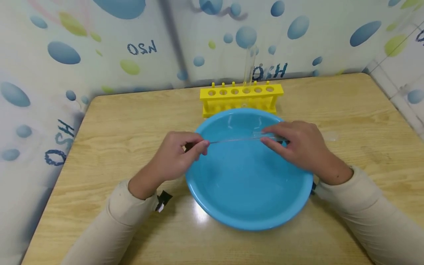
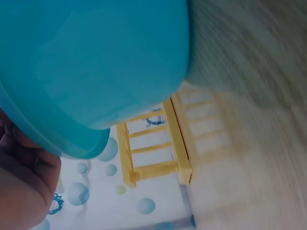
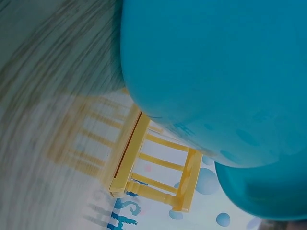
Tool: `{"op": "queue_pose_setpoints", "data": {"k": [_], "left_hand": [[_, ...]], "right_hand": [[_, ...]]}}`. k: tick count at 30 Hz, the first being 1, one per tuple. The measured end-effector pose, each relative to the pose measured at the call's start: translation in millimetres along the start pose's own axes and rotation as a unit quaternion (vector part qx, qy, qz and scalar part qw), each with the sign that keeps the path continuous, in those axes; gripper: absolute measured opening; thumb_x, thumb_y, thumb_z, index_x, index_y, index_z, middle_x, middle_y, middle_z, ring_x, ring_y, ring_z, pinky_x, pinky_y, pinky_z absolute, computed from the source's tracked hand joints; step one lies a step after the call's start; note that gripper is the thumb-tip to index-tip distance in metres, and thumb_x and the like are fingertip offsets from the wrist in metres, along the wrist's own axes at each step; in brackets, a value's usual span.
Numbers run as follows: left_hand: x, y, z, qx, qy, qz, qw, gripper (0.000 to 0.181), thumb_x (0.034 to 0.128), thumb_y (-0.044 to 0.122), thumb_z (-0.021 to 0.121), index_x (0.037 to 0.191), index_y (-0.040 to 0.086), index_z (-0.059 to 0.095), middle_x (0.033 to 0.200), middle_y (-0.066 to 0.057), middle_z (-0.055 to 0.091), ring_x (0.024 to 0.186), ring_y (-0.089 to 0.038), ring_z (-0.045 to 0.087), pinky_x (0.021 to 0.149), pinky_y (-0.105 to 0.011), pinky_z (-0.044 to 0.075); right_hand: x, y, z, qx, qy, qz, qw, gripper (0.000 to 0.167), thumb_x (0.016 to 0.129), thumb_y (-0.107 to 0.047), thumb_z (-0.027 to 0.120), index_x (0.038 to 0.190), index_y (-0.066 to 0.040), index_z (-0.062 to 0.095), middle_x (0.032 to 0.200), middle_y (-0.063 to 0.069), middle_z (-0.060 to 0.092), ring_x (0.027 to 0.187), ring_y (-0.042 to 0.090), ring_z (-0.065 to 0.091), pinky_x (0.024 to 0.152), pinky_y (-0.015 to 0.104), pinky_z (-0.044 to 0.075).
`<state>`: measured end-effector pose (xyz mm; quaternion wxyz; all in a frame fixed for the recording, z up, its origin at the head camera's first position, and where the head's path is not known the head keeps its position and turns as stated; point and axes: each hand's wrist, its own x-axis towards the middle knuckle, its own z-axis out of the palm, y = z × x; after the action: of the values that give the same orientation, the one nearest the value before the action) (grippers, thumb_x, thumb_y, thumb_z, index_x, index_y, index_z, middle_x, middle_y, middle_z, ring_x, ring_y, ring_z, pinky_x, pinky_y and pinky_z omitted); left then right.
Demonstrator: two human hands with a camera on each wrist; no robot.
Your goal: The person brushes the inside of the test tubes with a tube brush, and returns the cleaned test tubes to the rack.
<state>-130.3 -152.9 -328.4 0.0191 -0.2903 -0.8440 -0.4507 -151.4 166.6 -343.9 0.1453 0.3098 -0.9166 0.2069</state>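
My left hand [image 1: 177, 154] pinches one end of a thin twisted-wire brush handle [image 1: 233, 140] between thumb and fingers. The wire stretches nearly level across a blue basin [image 1: 248, 225] into the mouth of a clear glass test tube [image 1: 258, 135]. My right hand [image 1: 299, 147] grips that tube above the basin's right side; the brush head is largely hidden by the hand. In the left wrist view, curled fingers [image 2: 41, 167] show beside the basin's rim. The right wrist view mostly takes in the basin's outer wall [image 3: 216, 86].
A yellow test tube rack [image 1: 241, 94] stands just behind the basin. One clear tube [image 1: 249, 68] rises upright from it. A faint clear shape [image 1: 331, 136] appears right of my right hand. The wooden table [image 1: 371, 121] meets a patterned wall [image 1: 165, 70] at the back.
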Motion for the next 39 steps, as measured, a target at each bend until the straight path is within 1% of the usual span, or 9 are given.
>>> {"op": "queue_pose_setpoints", "data": {"k": [5, 9, 13, 15, 18, 21, 24, 29, 39], "left_hand": [[0.1, 4.6, -2.8, -0.051, -0.006, -0.042, 0.9978, 0.026, 0.0994, 0.008, 0.060, 0.075, 0.006, 0.068, 0.062, -0.003, 0.058, 0.057, -0.015, 0.051, 0.054, -0.026, 0.048], [-0.7, 6.6, -5.3, -0.100, -0.020, -0.086, 0.9911, 0.032, 0.1021, 0.009, 0.054, 0.072, 0.004, 0.064, 0.060, -0.004, 0.052, 0.055, -0.017, 0.047, 0.051, -0.026, 0.043], [-0.4, 7.2, -7.1, -0.143, -0.017, -0.107, 0.9839, 0.037, 0.1034, 0.010, 0.049, 0.069, 0.001, 0.056, 0.057, -0.006, 0.045, 0.052, -0.018, 0.040, 0.049, -0.026, 0.038], [-0.8, 6.4, -6.0, -0.128, -0.017, -0.094, 0.9872, 0.037, 0.1034, 0.010, 0.049, 0.068, 0.002, 0.055, 0.057, -0.004, 0.043, 0.051, -0.017, 0.039, 0.049, -0.026, 0.036], [-2.5, 3.3, -2.0, -0.067, -0.023, -0.059, 0.9958, 0.036, 0.1033, 0.010, 0.051, 0.068, 0.004, 0.056, 0.057, 0.000, 0.042, 0.052, -0.015, 0.039, 0.050, -0.024, 0.034], [-3.4, -0.1, 1.4, -0.017, -0.028, -0.033, 0.9989, 0.036, 0.1029, 0.012, 0.054, 0.068, 0.005, 0.056, 0.059, 0.003, 0.043, 0.053, -0.012, 0.038, 0.051, -0.023, 0.033], [-2.1, -0.7, 1.3, 0.011, -0.033, -0.035, 0.9988, 0.038, 0.1030, 0.015, 0.055, 0.065, 0.009, 0.054, 0.057, 0.004, 0.042, 0.051, -0.011, 0.037, 0.049, -0.023, 0.031], [-0.3, 0.4, 1.6, 0.053, -0.051, -0.053, 0.9959, 0.042, 0.1030, 0.024, 0.057, 0.062, 0.016, 0.053, 0.053, 0.006, 0.040, 0.049, -0.010, 0.038, 0.048, -0.023, 0.032], [-0.7, 0.9, -1.7, 0.063, -0.089, -0.063, 0.9920, 0.042, 0.1025, 0.027, 0.058, 0.062, 0.018, 0.054, 0.053, 0.008, 0.043, 0.049, -0.008, 0.039, 0.047, -0.022, 0.033]], "right_hand": [[-0.3, 0.8, 0.7, 0.007, 0.007, -0.008, 0.9999, 0.028, 0.083, -0.026, 0.081, 0.109, -0.014, 0.077, 0.085, 0.002, 0.077, 0.070, 0.015, 0.067, 0.059, 0.030, 0.050], [-1.9, 0.2, 2.3, 0.017, 0.006, -0.018, 0.9997, 0.030, 0.082, -0.025, 0.083, 0.109, -0.014, 0.077, 0.088, 0.002, 0.078, 0.073, 0.017, 0.070, 0.059, 0.030, 0.051], [-1.6, 0.1, 2.6, 0.025, 0.016, -0.027, 0.9992, 0.033, 0.079, -0.024, 0.085, 0.110, -0.014, 0.077, 0.090, 0.002, 0.078, 0.073, 0.017, 0.070, 0.058, 0.030, 0.051], [-1.6, 0.3, 2.7, 0.022, 0.018, -0.023, 0.9993, 0.033, 0.079, -0.025, 0.085, 0.110, -0.015, 0.078, 0.090, 0.002, 0.078, 0.071, 0.017, 0.069, 0.058, 0.029, 0.050], [-3.2, 0.6, 3.5, 0.016, 0.015, -0.011, 0.9997, 0.032, 0.080, -0.026, 0.085, 0.109, -0.015, 0.077, 0.090, 0.003, 0.078, 0.071, 0.017, 0.069, 0.058, 0.031, 0.052], [-4.9, 1.1, 4.1, 0.012, 0.011, -0.003, 0.9999, 0.030, 0.081, -0.027, 0.084, 0.108, -0.014, 0.077, 0.091, 0.004, 0.078, 0.074, 0.019, 0.071, 0.060, 0.035, 0.054], [-4.2, 1.7, 3.2, 0.012, 0.012, -0.008, 0.9998, 0.030, 0.081, -0.027, 0.084, 0.107, -0.013, 0.077, 0.091, 0.005, 0.078, 0.076, 0.021, 0.072, 0.061, 0.038, 0.056], [-2.6, 1.0, 2.2, 0.006, 0.007, -0.009, 0.9999, 0.030, 0.081, -0.028, 0.083, 0.106, -0.012, 0.077, 0.089, 0.005, 0.078, 0.074, 0.020, 0.071, 0.060, 0.036, 0.054], [-2.4, 0.6, 2.9, 0.006, 0.009, -0.009, 0.9999, 0.030, 0.082, -0.029, 0.083, 0.106, -0.012, 0.077, 0.090, 0.006, 0.078, 0.075, 0.021, 0.072, 0.061, 0.039, 0.055]]}}
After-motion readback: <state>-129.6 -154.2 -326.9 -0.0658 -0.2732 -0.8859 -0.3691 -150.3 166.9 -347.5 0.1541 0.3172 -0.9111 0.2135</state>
